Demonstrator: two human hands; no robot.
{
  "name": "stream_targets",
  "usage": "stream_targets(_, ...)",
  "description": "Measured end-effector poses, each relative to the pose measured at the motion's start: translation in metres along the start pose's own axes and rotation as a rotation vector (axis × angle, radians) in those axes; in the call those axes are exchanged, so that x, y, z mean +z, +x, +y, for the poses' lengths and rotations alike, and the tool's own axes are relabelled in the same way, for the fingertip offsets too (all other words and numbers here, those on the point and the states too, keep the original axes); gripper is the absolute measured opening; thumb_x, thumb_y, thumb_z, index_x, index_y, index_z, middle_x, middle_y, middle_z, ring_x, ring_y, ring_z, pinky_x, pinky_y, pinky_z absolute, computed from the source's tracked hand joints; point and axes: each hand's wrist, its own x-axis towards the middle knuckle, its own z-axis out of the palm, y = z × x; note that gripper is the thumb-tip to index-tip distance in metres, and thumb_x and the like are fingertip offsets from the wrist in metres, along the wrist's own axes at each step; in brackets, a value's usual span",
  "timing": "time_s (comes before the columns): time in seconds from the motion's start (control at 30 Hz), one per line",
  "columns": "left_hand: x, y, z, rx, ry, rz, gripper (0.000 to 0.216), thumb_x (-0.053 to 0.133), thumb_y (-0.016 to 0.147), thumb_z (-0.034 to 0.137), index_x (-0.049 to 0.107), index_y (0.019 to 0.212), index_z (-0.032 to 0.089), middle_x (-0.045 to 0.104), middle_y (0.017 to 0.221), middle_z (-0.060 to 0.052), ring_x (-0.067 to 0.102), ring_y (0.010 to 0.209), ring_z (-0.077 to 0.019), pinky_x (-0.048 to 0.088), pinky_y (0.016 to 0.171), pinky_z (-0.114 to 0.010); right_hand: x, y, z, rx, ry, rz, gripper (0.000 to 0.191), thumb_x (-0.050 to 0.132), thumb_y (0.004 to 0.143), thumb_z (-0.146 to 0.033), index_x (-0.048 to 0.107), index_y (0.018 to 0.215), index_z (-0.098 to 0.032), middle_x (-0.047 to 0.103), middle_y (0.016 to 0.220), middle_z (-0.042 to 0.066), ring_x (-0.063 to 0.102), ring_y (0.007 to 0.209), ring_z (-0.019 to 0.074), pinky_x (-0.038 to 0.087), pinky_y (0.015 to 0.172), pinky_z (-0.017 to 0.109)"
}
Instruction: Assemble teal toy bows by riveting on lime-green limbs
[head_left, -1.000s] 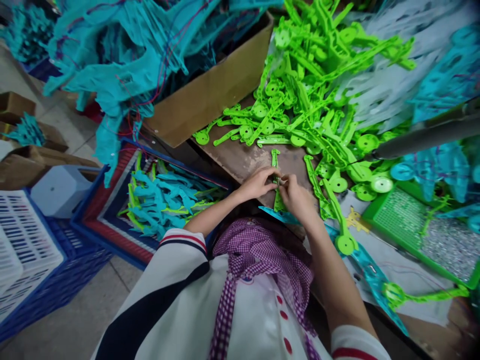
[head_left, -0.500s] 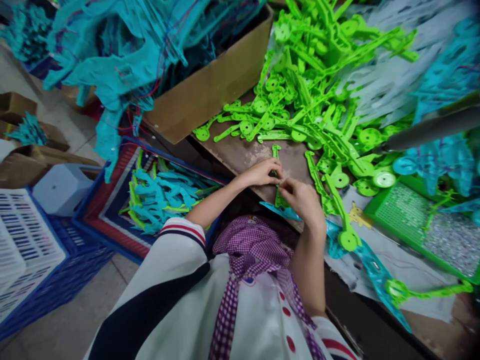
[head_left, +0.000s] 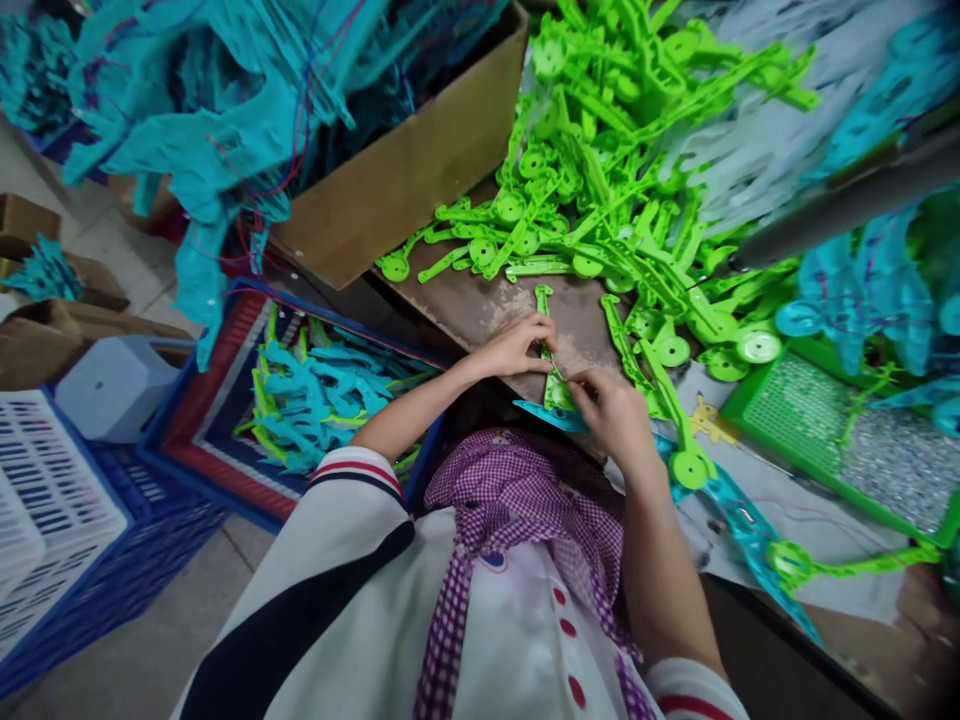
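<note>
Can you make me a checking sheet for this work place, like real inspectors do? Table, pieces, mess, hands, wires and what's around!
Surface: brown table, pale worn patches.
Job's things: green piece lying under the hands.
Clutter: big green heap; green tray with tiny shiny bits.
Hands: left hand at the green piece's middle, right hand by its lower end; exact grip unclear.
Cables: thin wires trailing over blue-green parts.
Surroundings: cardboard box, striped basket, white crate.
</note>
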Motion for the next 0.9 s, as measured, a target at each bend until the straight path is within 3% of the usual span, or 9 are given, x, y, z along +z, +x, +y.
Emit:
stream_targets(0.2,0.000,0.001,0.008,-0.049,0.108,-0.030,0.021,0.079,0.074,0.021,0.069,0.091,0.019,0.060,0.117,-0.007,0.059,0.115,-0.0262,0.044,0.105,-0.043,0.011,-0.009,0.012,-0.012,0.028,0.067,0.033,0.042,0.101,-0.033,0.070,0.111,-0.019,0.075,0.098,0.009,0.067,0.087,0.0216,0.042,0.074,0.030)
stream_targets(0.33,0.000,0.001,0.012,-0.083,0.182,-0.059,0.020,0.076,0.077,0.023,0.068,0.094,0.019,0.059,0.123,-0.009,0.056,0.118,-0.0290,0.043,0.105,-0.045,0.009,-0.014,0.009,-0.066,-0.266,-0.027,0.039,0.035,0.103,-0.026,0.068,0.122,-0.021,0.071,0.107,0.009,0.064,0.077,0.0180,0.028,0.057,0.029)
stream_targets(0.43,-0.001,0.001,0.012,-0.074,0.187,-0.074,0.022,0.077,0.076,0.023,0.067,0.095,0.018,0.059,0.122,-0.009,0.054,0.120,-0.0294,0.042,0.107,-0.045,0.002,-0.017,0.006,-0.100,-0.443,-0.119,0.041,0.039,0.100,-0.021,0.065,0.131,-0.025,0.069,0.111,0.008,0.062,0.073,0.0156,0.018,0.053,0.030)
stream_targets(0.53,-0.002,0.002,0.012,-0.079,0.184,-0.082,0.023,0.078,0.076,0.022,0.066,0.095,0.019,0.058,0.122,-0.008,0.054,0.119,-0.0292,0.041,0.107,-0.045,-0.001,-0.025,0.008,-0.154,-0.488,-0.117,0.043,0.045,0.099,-0.022,0.061,0.138,-0.026,0.069,0.107,0.008,0.063,0.075,0.0158,0.020,0.053,0.030)
stream_targets(0.67,-0.003,0.003,0.011,-0.073,0.180,-0.086,0.020,0.078,0.076,0.022,0.066,0.092,0.019,0.058,0.119,-0.007,0.054,0.118,-0.0283,0.041,0.107,-0.044,0.004,-0.045,0.017,-0.165,-0.429,-0.002,0.041,0.039,0.102,-0.021,0.064,0.134,-0.023,0.070,0.099,0.007,0.062,0.074,0.0143,0.028,0.055,0.030)
stream_targets(0.8,-0.004,0.005,0.010,-0.070,0.182,-0.100,0.020,0.079,0.075,0.021,0.066,0.090,0.019,0.058,0.117,-0.006,0.054,0.115,-0.0278,0.040,0.108,-0.044,0.009,-0.058,0.025,-0.165,-0.398,0.082,0.039,0.042,0.101,-0.020,0.066,0.132,-0.023,0.070,0.112,0.008,0.064,0.085,0.0149,0.033,0.056,0.027)
stream_targets(0.9,-0.004,0.005,0.011,-0.072,0.181,-0.107,0.020,0.079,0.076,0.022,0.066,0.090,0.019,0.058,0.118,-0.007,0.054,0.115,-0.0280,0.040,0.107,-0.044,0.008,-0.058,0.029,-0.187,-0.426,0.044,0.040,0.046,0.098,-0.016,0.065,0.133,-0.021,0.068,0.117,0.010,0.064,0.091,0.0170,0.036,0.058,0.027)
